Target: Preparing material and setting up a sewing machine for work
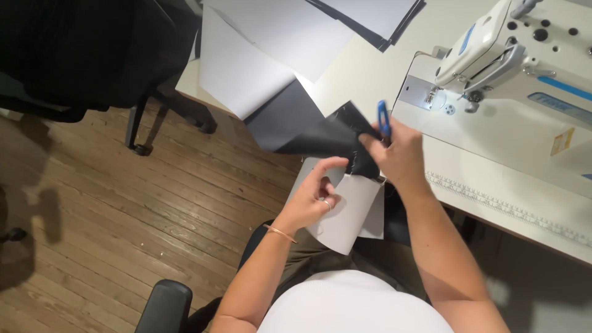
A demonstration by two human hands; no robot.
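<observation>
- Your left hand (314, 196) was raised over your lap with the wrist bent back, fingers curled and the thumb and forefinger pinched on the edge of the dark fabric piece (330, 132); a ring showed on one finger and a thin bangle (279, 232) sat at the wrist.
- Your left forearm ran up from the lower left, elbow low beside the black chair armrest (164, 304).
- Your right hand (398, 155) sat just to the right of the left and a little higher, closed around the small blue-handled cutting tool (383, 118), whose blue end stuck up above your knuckles.
- The same right hand also pressed against the near edge of the dark fabric piece; how firmly it clamped the cloth could not be told.
- Your right forearm came up steeply from the lower right, crossing the edge of the sewing table (493, 185).
- The dark fabric piece fanned up and to the left from between both hands, held in the air.
- A pale grey piece (351, 213) hung below the hands, over your lap.
- Beyond your right hand stood the white sewing machine (493, 49); beyond your left lay white sheets (246, 61).
</observation>
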